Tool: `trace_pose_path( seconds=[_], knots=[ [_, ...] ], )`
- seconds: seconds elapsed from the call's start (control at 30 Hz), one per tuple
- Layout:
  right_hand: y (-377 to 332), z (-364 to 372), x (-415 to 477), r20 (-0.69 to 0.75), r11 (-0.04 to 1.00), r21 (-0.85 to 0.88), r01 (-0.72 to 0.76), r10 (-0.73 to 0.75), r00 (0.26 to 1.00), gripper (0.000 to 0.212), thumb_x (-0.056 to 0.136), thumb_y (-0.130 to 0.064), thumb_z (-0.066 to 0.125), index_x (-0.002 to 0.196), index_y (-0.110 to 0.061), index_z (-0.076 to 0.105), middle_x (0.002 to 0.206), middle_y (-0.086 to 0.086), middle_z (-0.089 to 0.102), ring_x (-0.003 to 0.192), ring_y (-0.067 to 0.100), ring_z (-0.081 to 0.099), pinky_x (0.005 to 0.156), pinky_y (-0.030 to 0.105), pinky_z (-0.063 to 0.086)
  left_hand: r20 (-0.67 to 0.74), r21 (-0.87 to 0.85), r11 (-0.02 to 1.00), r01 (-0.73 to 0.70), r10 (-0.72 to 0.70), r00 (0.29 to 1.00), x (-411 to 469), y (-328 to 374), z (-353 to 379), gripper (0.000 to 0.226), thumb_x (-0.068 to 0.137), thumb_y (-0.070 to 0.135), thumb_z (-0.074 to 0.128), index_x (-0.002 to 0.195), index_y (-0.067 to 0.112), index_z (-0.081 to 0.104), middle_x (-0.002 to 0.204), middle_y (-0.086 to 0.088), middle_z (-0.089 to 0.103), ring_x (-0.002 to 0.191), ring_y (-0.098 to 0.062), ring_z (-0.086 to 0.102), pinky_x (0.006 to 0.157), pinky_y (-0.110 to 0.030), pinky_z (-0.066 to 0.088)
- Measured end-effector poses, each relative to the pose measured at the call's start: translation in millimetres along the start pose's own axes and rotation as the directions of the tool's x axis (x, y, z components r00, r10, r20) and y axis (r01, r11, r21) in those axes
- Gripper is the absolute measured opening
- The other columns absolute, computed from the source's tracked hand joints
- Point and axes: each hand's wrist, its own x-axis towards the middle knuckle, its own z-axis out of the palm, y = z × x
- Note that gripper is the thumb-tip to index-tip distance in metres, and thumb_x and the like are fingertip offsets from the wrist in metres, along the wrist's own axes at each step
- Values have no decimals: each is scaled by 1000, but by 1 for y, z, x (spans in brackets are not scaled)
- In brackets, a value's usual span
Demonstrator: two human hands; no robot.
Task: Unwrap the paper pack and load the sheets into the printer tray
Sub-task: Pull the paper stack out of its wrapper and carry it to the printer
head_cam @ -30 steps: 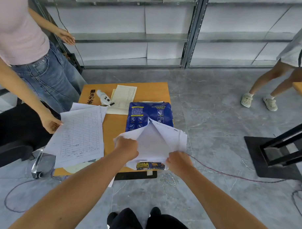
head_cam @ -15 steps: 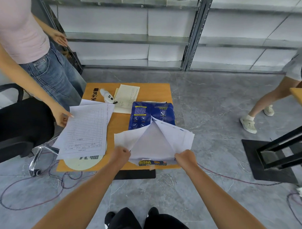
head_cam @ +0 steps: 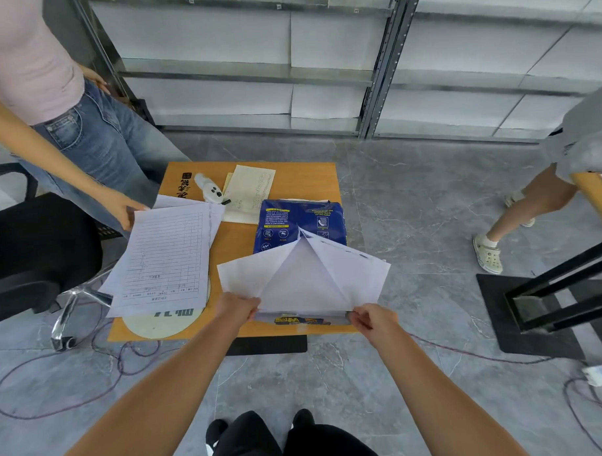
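The blue paper pack (head_cam: 301, 224) lies flat on the small wooden table (head_cam: 310, 179), toward its right edge, with its near end torn open. From that opening the white wrapper flaps (head_cam: 305, 279) spread outward in a fan, a left flap, a middle panel and a right flap that overhangs the table's right edge. The left hand (head_cam: 236, 308) is closed on the lower corner of the left flap, fingers curled over the paper. The right hand (head_cam: 372, 319) pinches the lower right corner of the wrapper, just beside the yellow-and-blue end strip of the pack at the table's near edge. The sheets inside the pack are hidden by the flaps. To the left of the pack lies a stack of lined forms (head_cam: 164, 260), overhanging the table's left side, with another person's hand (head_cam: 121, 208) touching its far corner. Behind the forms sit a small white device (head_cam: 208, 190) and a pale handwritten note (head_cam: 249, 192), the note's near edge close to the far end of the pack.
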Motion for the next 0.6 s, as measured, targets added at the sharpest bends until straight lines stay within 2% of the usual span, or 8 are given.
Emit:
trace_pose_path(
  seconds=[0.1, 0.17, 0.23, 0.33, 0.43, 0.5, 0.6],
  knots=[
    [1, 4, -4, 52, 993, -118, 6, 0, 999, 18, 81, 15, 50, 68, 2, 51, 62, 13, 48, 53, 22, 51, 60, 33, 55, -39, 201, 975, -98, 107, 993, -9, 3, 7, 31, 83, 21, 72, 103, 0, 62, 94, -11, 64, 81, -25, 61, 68, -29, 50],
    [1, 11, -6, 85, 989, -147, 6, 6, 996, 12, 82, 13, 49, 75, 4, 53, 63, 14, 49, 50, 22, 49, 45, 30, 54, -56, 252, 958, -136, 155, 986, -15, 3, 13, 28, 84, 17, 71, 104, 0, 62, 92, -9, 58, 88, -28, 62, 72, -31, 50],
    [2, 14, -4, 92, 994, -109, 3, 7, 996, 8, 83, 12, 50, 82, 5, 54, 65, 16, 52, 48, 23, 50, 36, 24, 50, -75, 244, 962, -121, 143, 987, -16, 2, 15, 28, 83, 16, 72, 104, 2, 61, 93, -9, 59, 86, -26, 61, 69, -30, 50],
    [9, 11, 2, 82, 1000, 11, -29, 29, 996, 9, 87, 7, 51, 79, 4, 55, 70, 18, 58, 55, 25, 56, 34, 23, 51, -61, 174, 983, -66, 78, 995, -14, 1, 11, 27, 82, 19, 73, 100, 5, 59, 94, -11, 65, 82, -25, 64, 65, -29, 51],
    [15, 11, 5, 94, 983, 166, -72, 57, 994, 2, 88, 4, 59, 87, 4, 57, 76, 17, 63, 62, 24, 60, 35, 22, 53, -55, 67, 998, -11, 15, 998, -6, -2, 9, 26, 82, 22, 73, 93, 2, 61, 91, -16, 71, 84, -31, 71, 75, -37, 60],
    [22, 15, 6, 70, 963, 256, -85, 69, 995, 13, 85, 1, 67, 95, 3, 59, 77, 15, 63, 63, 20, 61, 37, 21, 54, -53, 10, 1000, 8, -7, 999, -2, -4, 10, 29, 82, 24, 73, 94, -1, 64, 87, -16, 72, 81, -31, 71, 82, -41, 61],
    [33, 23, 7, -20, 949, 308, -62, 71, 997, 20, 80, -10, 77, 84, 0, 60, 71, 9, 64, 56, 14, 59, 39, 19, 53, -42, -38, 999, 31, -33, 999, -1, -4, 13, 29, 82, 26, 74, 94, 1, 64, 90, -16, 72, 85, -31, 72, 84, -42, 60]
  ],
)
